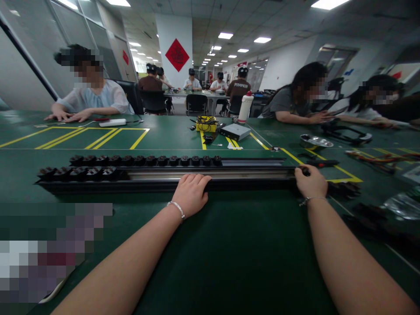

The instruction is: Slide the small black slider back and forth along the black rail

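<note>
A long black track rail [154,185] with a shiny metal channel lies across the table before me. Several black plug-like pieces [78,174] with prongs on top sit at its left end. My left hand [193,192] grips the near edge of this rail around its middle, fingers over the top and thumb hidden. At the right end, my right hand [311,183] pinches a small black plug-like piece [305,171] on the rail; the fingers partly cover it. Behind lies a second black rail [252,162] with a row of similar pieces [162,161].
More black pieces [344,190] lie right of the rail, near a clear plastic bag [405,203]. Farther back are a metal bowl [316,141], a grey box [235,131], a yellow item with cables [206,124] and a white bottle [245,107]. People sit across the table.
</note>
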Demonstrator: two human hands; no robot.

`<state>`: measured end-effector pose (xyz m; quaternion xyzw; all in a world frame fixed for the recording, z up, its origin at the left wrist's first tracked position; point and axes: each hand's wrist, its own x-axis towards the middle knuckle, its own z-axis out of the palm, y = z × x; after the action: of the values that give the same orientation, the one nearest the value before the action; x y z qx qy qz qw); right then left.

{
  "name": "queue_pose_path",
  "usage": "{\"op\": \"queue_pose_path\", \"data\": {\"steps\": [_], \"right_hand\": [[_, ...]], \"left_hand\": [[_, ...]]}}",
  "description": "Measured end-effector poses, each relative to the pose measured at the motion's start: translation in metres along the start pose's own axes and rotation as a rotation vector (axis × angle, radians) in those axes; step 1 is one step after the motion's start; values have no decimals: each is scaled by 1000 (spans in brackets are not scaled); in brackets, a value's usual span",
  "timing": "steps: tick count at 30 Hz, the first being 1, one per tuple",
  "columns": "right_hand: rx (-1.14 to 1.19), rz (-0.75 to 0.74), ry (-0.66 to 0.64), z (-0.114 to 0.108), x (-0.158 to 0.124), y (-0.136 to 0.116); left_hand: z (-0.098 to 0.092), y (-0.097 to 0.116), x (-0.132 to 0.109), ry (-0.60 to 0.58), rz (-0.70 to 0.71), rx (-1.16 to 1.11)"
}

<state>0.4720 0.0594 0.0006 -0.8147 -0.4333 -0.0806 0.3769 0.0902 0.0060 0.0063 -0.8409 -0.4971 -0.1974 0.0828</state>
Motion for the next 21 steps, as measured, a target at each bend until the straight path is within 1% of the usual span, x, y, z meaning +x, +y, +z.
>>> {"op": "queue_pose_path", "data": {"steps": [6,12,21], "right_hand": [[-9,-7,-5,0,1,0],[-26,38,-27,-2,1,-3],[-4,30,-16,-2,1,-2]], "left_hand": [[-1,1,0,-9,-8,4],[-1,1,0,-4,-7,15],[-1,1,0,-6,-10,6]]}}
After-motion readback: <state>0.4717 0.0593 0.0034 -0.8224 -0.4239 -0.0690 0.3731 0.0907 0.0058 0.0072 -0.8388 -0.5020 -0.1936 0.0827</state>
